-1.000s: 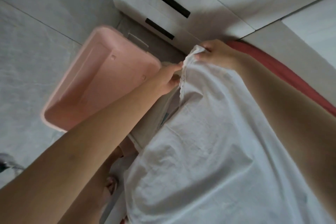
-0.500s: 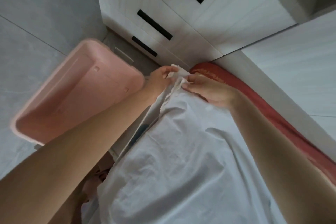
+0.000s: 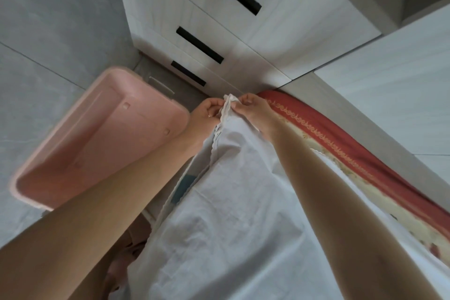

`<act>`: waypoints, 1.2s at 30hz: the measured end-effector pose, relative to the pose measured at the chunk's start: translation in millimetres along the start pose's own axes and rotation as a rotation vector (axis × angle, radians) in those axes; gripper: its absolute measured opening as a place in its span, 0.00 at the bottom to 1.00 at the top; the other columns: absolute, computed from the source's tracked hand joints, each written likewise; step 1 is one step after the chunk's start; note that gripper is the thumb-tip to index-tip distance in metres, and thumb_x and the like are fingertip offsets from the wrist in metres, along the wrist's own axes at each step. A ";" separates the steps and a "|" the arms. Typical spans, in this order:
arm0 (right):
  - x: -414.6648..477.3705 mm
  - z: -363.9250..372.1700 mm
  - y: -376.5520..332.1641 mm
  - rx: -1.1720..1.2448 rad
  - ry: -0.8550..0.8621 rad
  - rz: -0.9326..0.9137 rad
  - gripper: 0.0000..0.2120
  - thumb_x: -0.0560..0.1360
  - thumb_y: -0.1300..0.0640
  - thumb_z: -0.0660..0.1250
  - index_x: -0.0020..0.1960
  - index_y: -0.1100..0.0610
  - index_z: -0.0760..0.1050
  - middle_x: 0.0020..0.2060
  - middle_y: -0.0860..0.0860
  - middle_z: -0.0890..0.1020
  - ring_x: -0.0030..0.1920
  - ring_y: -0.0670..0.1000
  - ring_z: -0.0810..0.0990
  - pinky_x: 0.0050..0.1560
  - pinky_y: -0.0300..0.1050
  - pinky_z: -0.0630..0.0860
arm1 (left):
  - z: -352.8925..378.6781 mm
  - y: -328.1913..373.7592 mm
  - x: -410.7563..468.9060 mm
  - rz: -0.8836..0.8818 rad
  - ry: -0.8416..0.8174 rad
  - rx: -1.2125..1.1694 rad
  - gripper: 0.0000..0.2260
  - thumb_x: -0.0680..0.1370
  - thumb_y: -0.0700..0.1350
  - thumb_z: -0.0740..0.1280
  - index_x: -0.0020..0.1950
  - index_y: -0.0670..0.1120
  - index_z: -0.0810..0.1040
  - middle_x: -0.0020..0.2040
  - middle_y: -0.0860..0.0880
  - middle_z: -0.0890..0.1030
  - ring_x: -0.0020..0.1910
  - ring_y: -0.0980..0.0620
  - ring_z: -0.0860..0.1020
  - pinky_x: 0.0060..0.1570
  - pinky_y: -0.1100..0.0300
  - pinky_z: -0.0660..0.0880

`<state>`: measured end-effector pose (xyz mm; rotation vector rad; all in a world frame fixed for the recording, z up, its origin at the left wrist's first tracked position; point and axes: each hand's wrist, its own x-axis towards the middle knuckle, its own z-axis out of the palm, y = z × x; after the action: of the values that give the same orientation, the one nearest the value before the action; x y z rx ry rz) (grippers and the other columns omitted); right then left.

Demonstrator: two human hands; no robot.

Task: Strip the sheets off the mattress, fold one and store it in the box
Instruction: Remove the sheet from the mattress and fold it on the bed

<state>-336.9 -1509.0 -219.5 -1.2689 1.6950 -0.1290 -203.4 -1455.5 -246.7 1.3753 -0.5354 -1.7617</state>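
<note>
The left hand (image 3: 209,114) and right hand (image 3: 254,110) are close together, each pinching the gathered scalloped edge of the white sheet (image 3: 231,202), which drapes between both forearms. The pink box (image 3: 97,143) stands open on the grey floor (image 3: 43,39) left of the hands, beside the white drawer unit (image 3: 280,39). A teal patch (image 3: 185,185) between the sheet layers is too blurred to read.

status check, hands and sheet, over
Left hand and right hand both pinching top edge of white sheet. Pink box open, to the left. Nothing between sheet and box.
</note>
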 end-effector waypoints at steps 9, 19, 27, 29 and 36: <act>-2.1 -10.0 -8.3 -0.289 -0.061 0.004 0.22 0.78 0.45 0.62 0.29 0.54 0.63 0.26 0.48 0.65 0.26 0.46 0.63 0.28 0.40 0.60 | -3.6 -3.8 -4.4 0.143 0.042 0.193 0.09 0.75 0.35 0.64 0.50 0.48 0.74 0.48 0.54 0.79 0.50 0.57 0.78 0.51 0.66 0.74; -1.6 6.9 5.7 -0.337 0.172 -0.180 0.18 0.81 0.53 0.56 0.33 0.46 0.60 0.31 0.42 0.67 0.34 0.44 0.67 0.37 0.41 0.59 | -42.3 -114.4 -83.7 0.363 0.149 0.729 0.15 0.71 0.29 0.61 0.54 0.41 0.77 0.52 0.43 0.77 0.52 0.45 0.76 0.55 0.58 0.72; 14.1 15.7 20.1 -0.277 0.240 -0.165 0.12 0.81 0.54 0.57 0.42 0.59 0.67 0.35 0.51 0.72 0.41 0.50 0.70 0.39 0.40 0.62 | -34.7 -128.5 -96.1 0.330 0.103 0.806 0.15 0.77 0.32 0.60 0.62 0.41 0.73 0.60 0.44 0.74 0.58 0.50 0.73 0.60 0.64 0.66; 14.8 15.5 21.9 -0.270 0.236 -0.170 0.12 0.81 0.53 0.57 0.44 0.59 0.68 0.38 0.54 0.73 0.41 0.50 0.71 0.39 0.40 0.62 | -32.4 -133.0 -90.8 0.124 0.250 0.661 0.13 0.79 0.36 0.59 0.63 0.40 0.72 0.61 0.43 0.74 0.60 0.47 0.72 0.58 0.63 0.65; 18.9 14.4 29.7 -0.241 0.241 -0.135 0.15 0.81 0.52 0.56 0.49 0.64 0.73 0.42 0.54 0.75 0.44 0.51 0.73 0.42 0.41 0.65 | -52.3 -102.5 -75.4 -0.346 -0.144 0.581 0.11 0.78 0.41 0.61 0.57 0.41 0.77 0.50 0.47 0.77 0.49 0.50 0.75 0.46 0.59 0.72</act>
<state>-346.0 -1504.1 -256.2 -1.6009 1.8710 -0.1678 -184.1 -1328.1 -294.9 1.8276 -0.9946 -2.0905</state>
